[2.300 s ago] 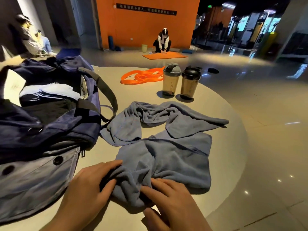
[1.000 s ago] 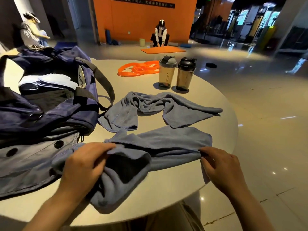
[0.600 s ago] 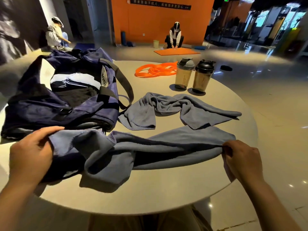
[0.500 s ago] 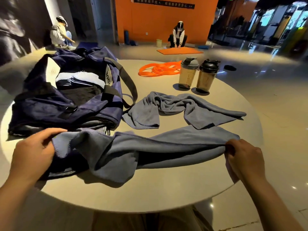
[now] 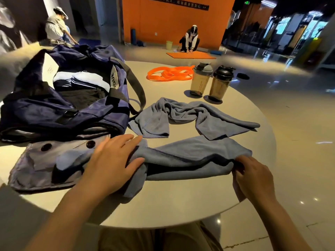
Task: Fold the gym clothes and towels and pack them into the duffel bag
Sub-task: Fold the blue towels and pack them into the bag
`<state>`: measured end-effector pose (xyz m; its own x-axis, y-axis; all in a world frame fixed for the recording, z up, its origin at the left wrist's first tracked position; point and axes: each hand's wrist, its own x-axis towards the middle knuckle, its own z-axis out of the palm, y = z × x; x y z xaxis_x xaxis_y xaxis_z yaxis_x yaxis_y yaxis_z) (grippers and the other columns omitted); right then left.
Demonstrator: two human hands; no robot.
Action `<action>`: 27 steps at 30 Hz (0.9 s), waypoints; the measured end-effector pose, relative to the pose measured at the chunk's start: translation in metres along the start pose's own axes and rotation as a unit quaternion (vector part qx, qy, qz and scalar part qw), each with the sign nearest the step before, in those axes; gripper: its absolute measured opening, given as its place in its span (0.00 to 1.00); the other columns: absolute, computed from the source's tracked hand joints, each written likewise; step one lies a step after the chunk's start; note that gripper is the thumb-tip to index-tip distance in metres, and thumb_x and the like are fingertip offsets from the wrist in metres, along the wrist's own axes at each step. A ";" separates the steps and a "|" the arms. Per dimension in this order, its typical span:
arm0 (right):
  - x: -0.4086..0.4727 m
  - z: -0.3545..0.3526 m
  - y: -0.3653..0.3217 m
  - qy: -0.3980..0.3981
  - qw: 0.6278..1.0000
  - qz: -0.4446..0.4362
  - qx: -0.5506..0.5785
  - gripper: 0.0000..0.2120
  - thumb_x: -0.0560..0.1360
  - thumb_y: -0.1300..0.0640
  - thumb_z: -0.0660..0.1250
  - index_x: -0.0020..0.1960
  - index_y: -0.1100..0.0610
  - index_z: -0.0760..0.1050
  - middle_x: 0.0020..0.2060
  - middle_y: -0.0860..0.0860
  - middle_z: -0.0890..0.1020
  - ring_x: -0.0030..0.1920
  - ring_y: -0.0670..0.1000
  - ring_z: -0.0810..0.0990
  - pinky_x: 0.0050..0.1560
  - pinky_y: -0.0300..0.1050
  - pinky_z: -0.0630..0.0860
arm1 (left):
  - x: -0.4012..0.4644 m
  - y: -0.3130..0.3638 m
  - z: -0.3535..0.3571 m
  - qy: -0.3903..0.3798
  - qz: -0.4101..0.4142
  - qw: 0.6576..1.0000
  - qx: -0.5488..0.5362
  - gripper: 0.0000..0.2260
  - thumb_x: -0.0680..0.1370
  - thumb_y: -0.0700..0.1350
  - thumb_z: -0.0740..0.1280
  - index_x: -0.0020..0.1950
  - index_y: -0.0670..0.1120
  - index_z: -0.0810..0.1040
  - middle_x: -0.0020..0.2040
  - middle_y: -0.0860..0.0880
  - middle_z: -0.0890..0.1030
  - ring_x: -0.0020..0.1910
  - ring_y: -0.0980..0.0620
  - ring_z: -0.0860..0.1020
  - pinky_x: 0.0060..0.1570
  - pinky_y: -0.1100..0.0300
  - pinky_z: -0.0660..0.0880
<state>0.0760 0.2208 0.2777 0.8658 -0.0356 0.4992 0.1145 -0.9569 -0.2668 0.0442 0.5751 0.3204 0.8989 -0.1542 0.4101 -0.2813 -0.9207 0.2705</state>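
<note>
Left hand (image 5: pixel 116 160) lies flat w/ fingers spread on grey towel (image 5: pixel 190 156); right hand (image 5: pixel 252 176) pinches its other end. Towel stretched across round table (image 5: pixel 172 205), just beside open duffel bag (image 5: pixel 63 105). Second towel (image 5: pixel 190 116) behind.

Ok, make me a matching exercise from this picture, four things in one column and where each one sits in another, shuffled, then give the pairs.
Things
1. duffel bag
2. orange bands
3. crumpled towel
4. stretched towel

Places
A. held between both hands at the near edge
B. far side, left of the two shaker bottles
C. left part of the table, open
D. middle of the table, untouched

Pairs: 1-C, 2-B, 3-D, 4-A
</note>
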 end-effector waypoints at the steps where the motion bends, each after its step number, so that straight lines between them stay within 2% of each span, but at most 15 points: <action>1: -0.003 -0.002 0.000 -0.007 1.000 -0.001 0.009 0.04 0.71 0.64 0.72 0.46 0.58 0.81 0.36 0.55 0.83 0.30 0.50 0.71 0.33 0.37 0.64 | 0.005 -0.004 0.008 -0.016 -0.014 1.000 -0.008 0.25 0.75 0.61 0.53 0.60 0.49 0.79 0.53 0.48 0.82 0.51 0.44 0.80 0.53 0.47 0.74; 3: -0.002 -0.010 0.002 -0.036 0.998 0.038 0.045 0.05 0.75 0.61 0.69 0.50 0.55 0.81 0.40 0.53 0.83 0.35 0.52 0.76 0.37 0.42 0.70 | 0.009 -0.011 0.015 -0.002 -0.048 0.997 -0.058 0.23 0.74 0.60 0.54 0.52 0.48 0.81 0.45 0.47 0.83 0.43 0.44 0.80 0.44 0.51 0.74; 5: 0.009 -0.021 0.004 -0.053 0.988 0.104 0.098 0.06 0.78 0.58 0.65 0.53 0.54 0.80 0.43 0.52 0.81 0.43 0.53 0.78 0.40 0.43 0.71 | 0.008 -0.016 0.012 0.020 -0.056 0.996 -0.067 0.17 0.75 0.58 0.59 0.49 0.49 0.81 0.43 0.49 0.80 0.41 0.45 0.78 0.41 0.52 0.74; 7: 0.026 -0.030 0.005 -0.056 0.981 0.133 0.128 0.06 0.79 0.58 0.64 0.53 0.56 0.79 0.46 0.52 0.80 0.45 0.52 0.76 0.39 0.41 0.69 | 0.012 -0.019 0.004 0.035 -0.033 0.997 -0.057 0.12 0.75 0.54 0.63 0.49 0.49 0.81 0.44 0.50 0.80 0.42 0.46 0.78 0.39 0.52 0.74; 9: 0.051 -0.040 -0.001 -0.043 0.986 0.106 0.126 0.07 0.79 0.58 0.63 0.54 0.58 0.78 0.47 0.53 0.79 0.44 0.51 0.75 0.42 0.44 0.70 | 0.023 -0.025 -0.010 0.077 -0.029 0.995 -0.061 0.05 0.77 0.48 0.68 0.49 0.48 0.81 0.45 0.49 0.81 0.44 0.45 0.79 0.40 0.52 0.74; 11: 0.079 -0.055 -0.013 -0.021 0.986 0.079 0.146 0.07 0.79 0.58 0.62 0.55 0.57 0.77 0.46 0.52 0.78 0.45 0.51 0.75 0.45 0.48 0.75 | 0.043 -0.030 -0.029 0.136 -0.023 0.988 -0.066 0.05 0.75 0.41 0.71 0.50 0.46 0.82 0.46 0.47 0.82 0.45 0.43 0.79 0.43 0.50 0.75; 14: 0.124 -0.086 -0.034 -0.002 0.980 0.040 0.197 0.06 0.80 0.57 0.62 0.54 0.57 0.76 0.45 0.52 0.77 0.44 0.51 0.76 0.43 0.48 0.78 | 0.078 -0.035 -0.063 0.212 -0.010 0.975 -0.060 0.06 0.75 0.38 0.71 0.51 0.42 0.83 0.47 0.43 0.82 0.45 0.41 0.79 0.47 0.51 0.73; 16: 0.153 -0.108 -0.046 0.004 0.976 0.011 0.218 0.04 0.79 0.56 0.63 0.51 0.55 0.75 0.44 0.53 0.78 0.44 0.53 0.78 0.43 0.53 0.81 | 0.098 -0.037 -0.085 0.254 0.000 0.965 -0.066 0.05 0.75 0.38 0.70 0.51 0.41 0.82 0.47 0.41 0.82 0.43 0.41 0.79 0.47 0.51 0.73; 18: 0.176 -0.128 -0.055 0.023 0.981 -0.008 0.194 0.03 0.78 0.55 0.65 0.50 0.54 0.76 0.43 0.54 0.80 0.44 0.56 0.79 0.47 0.60 0.80 | 0.115 -0.037 -0.104 0.286 0.021 0.956 -0.066 0.05 0.76 0.38 0.70 0.51 0.40 0.82 0.46 0.40 0.81 0.42 0.40 0.79 0.46 0.48 0.75; 20: 0.191 -0.146 -0.064 0.052 0.987 -0.024 0.149 0.06 0.78 0.54 0.65 0.51 0.54 0.78 0.45 0.56 0.81 0.45 0.57 0.79 0.50 0.59 0.78 | 0.126 -0.036 -0.121 0.306 0.032 0.950 -0.047 0.06 0.76 0.38 0.70 0.51 0.39 0.82 0.45 0.39 0.81 0.42 0.40 0.78 0.45 0.53 0.72; 22: 0.203 -0.162 -0.072 0.092 0.985 -0.048 0.139 0.08 0.79 0.54 0.64 0.54 0.57 0.78 0.44 0.54 0.79 0.44 0.54 0.77 0.45 0.51 0.75 | 0.134 -0.033 -0.135 0.324 0.036 0.944 -0.043 0.06 0.76 0.38 0.69 0.52 0.39 0.82 0.43 0.40 0.79 0.42 0.40 0.78 0.44 0.56 0.69; 24: 0.210 -0.175 -0.078 0.126 0.981 -0.069 0.134 0.09 0.79 0.56 0.64 0.55 0.59 0.78 0.44 0.53 0.77 0.44 0.51 0.74 0.43 0.45 0.70 | 0.140 -0.028 -0.148 0.334 0.042 0.941 -0.046 0.04 0.76 0.39 0.69 0.50 0.42 0.82 0.40 0.45 0.75 0.42 0.40 0.77 0.43 0.60 0.66; 25: 0.212 -0.180 -0.080 0.141 0.979 -0.074 0.127 0.09 0.79 0.57 0.64 0.56 0.60 0.78 0.45 0.54 0.78 0.45 0.50 0.73 0.44 0.44 0.69 | 0.142 -0.028 -0.152 0.323 0.046 0.944 -0.056 0.04 0.77 0.39 0.69 0.49 0.48 0.81 0.39 0.48 0.74 0.42 0.42 0.76 0.43 0.62 0.65; 27: 0.214 -0.186 -0.081 0.164 0.977 -0.074 0.116 0.10 0.79 0.58 0.64 0.57 0.61 0.77 0.49 0.57 0.80 0.45 0.50 0.73 0.44 0.41 0.67 | 0.143 -0.023 -0.159 0.273 0.050 0.956 -0.093 0.14 0.77 0.42 0.69 0.43 0.63 0.76 0.36 0.56 0.75 0.39 0.50 0.74 0.43 0.64 0.67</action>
<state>0.1613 0.2366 0.5598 0.6335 -0.0293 0.7732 0.3665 -0.8687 -0.3332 0.1258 0.6313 0.5115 0.5685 0.0185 0.8225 -0.4575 -0.8238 0.3348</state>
